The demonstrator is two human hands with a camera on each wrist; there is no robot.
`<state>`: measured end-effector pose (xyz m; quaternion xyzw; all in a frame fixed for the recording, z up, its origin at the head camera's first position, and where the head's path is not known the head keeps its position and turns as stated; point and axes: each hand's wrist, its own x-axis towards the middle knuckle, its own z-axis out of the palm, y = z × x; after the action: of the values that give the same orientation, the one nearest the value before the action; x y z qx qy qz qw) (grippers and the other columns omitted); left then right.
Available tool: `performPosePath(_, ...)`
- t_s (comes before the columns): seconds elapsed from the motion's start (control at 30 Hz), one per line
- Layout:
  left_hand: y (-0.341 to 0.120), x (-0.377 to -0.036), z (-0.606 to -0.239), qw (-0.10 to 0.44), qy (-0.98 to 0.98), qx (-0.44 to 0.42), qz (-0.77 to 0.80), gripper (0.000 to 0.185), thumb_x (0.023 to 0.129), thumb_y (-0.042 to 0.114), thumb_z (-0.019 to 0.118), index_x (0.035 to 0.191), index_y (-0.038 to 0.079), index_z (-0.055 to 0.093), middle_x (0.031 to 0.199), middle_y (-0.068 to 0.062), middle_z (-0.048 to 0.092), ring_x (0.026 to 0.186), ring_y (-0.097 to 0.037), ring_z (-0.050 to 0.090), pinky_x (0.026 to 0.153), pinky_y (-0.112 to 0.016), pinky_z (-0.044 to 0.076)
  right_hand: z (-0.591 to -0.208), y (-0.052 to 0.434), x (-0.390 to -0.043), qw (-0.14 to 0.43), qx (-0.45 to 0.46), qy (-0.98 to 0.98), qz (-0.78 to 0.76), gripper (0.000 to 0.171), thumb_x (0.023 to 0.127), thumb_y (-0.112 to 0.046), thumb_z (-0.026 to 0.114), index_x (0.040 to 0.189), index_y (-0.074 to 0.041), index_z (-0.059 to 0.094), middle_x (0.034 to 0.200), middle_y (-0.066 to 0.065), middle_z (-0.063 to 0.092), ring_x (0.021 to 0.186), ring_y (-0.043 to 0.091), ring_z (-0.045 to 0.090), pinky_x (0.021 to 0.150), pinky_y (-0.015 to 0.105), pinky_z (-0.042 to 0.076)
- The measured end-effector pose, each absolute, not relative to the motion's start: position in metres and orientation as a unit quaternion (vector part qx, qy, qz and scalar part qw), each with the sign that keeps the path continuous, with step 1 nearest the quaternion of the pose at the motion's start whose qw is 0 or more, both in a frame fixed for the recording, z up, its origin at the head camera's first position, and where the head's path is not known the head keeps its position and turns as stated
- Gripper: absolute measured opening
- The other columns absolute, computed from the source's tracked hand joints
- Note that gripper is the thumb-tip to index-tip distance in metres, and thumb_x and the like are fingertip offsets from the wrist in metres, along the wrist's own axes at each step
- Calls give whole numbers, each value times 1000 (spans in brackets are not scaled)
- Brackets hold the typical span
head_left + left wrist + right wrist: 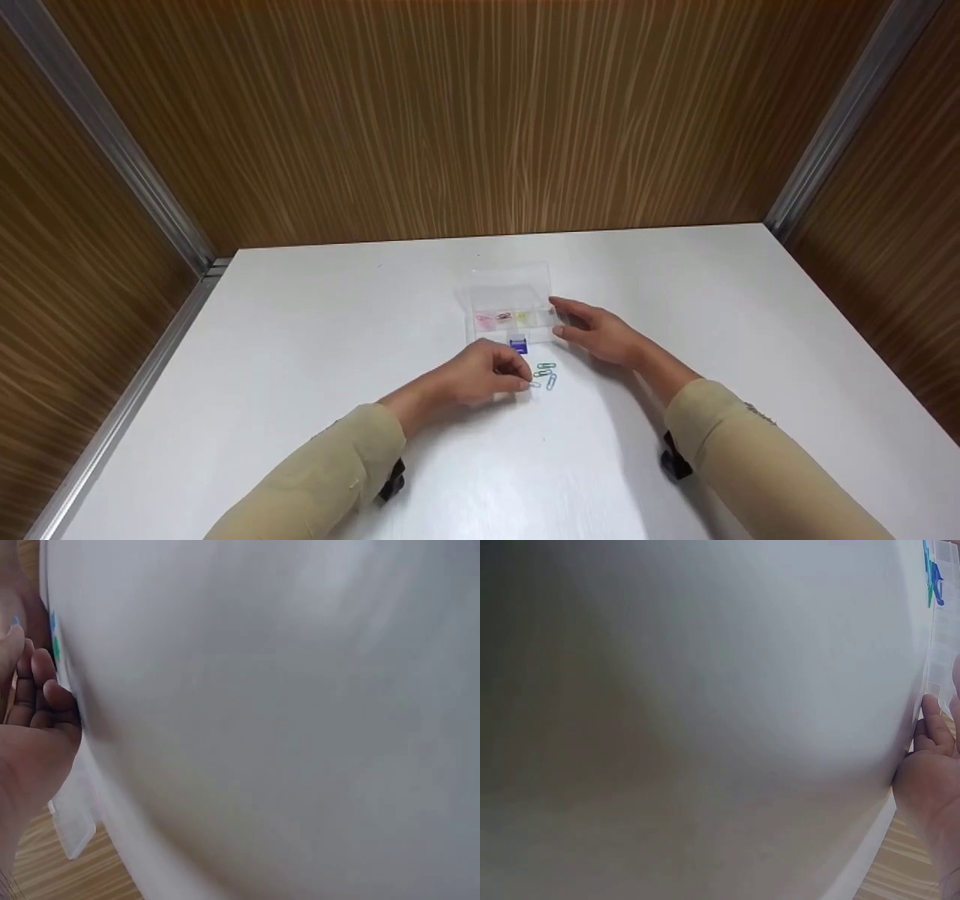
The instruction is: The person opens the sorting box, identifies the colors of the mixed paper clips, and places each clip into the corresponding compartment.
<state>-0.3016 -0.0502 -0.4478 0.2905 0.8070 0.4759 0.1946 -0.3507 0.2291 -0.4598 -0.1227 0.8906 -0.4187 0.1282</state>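
1. A few loose paper clips (545, 373), green and blue, are lying on the white table (300, 360) just in front of a clear compartment box (512, 309).
2. The left hand (480, 373) is curling its fingertips onto one clip, pinching it.
3. The right hand (596, 330) is touching the box's right end, fingers relaxed.

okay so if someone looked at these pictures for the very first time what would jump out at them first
Probably the two hands meeting mid-table over a clear plastic compartment box, open, with pink and yellowish clips in its sections. The right hand rests against the box's right end, while the left hand pinches at a small scatter of blue and green paper clips lying just in front of it. Around them is a bare white table walled by wood-grain panels.
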Motion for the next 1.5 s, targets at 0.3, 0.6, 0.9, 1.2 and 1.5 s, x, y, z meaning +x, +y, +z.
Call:
performPosePath(0.3,-65,-316,-420,134,817,231,511,13,101,12,74,112,6,80,104,3,74,97,-16,62,88,-31,50,-459,228,-351,123,-133,893,-412,65,107,-42,63,166,-28,39,172,4,33,160,30,22,127,55,14)
performPosePath(0.6,-82,-335,-408,93,837,180,508,12,102,12,73,112,9,80,108,1,73,101,-20,61,87,-32,52,-459,228,-350,128,-123,893,-414,67,106,-44,64,166,-31,37,173,3,31,161,30,20,127,56,13)
performPosePath(0.9,-87,-348,-416,79,847,155,503,13,101,9,73,113,10,79,109,0,72,105,-21,61,97,-37,51,-459,229,-351,130,-128,890,-418,67,106,-43,65,166,-30,38,173,4,31,161,31,19,128,55,13)
performPosePath(1.2,-87,-354,-431,74,859,150,485,12,101,7,72,111,9,78,106,0,73,102,-20,61,98,-37,50,-459,229,-351,120,-136,891,-415,67,107,-42,64,166,-27,38,171,7,35,160,32,22,127,55,14)
performPosePath(1.5,-89,-352,-439,79,866,132,476,14,102,4,70,113,8,77,107,0,73,101,-20,62,95,-36,51,-460,228,-351,120,-128,891,-418,66,106,-42,65,166,-28,39,170,6,36,160,31,23,128,55,13)
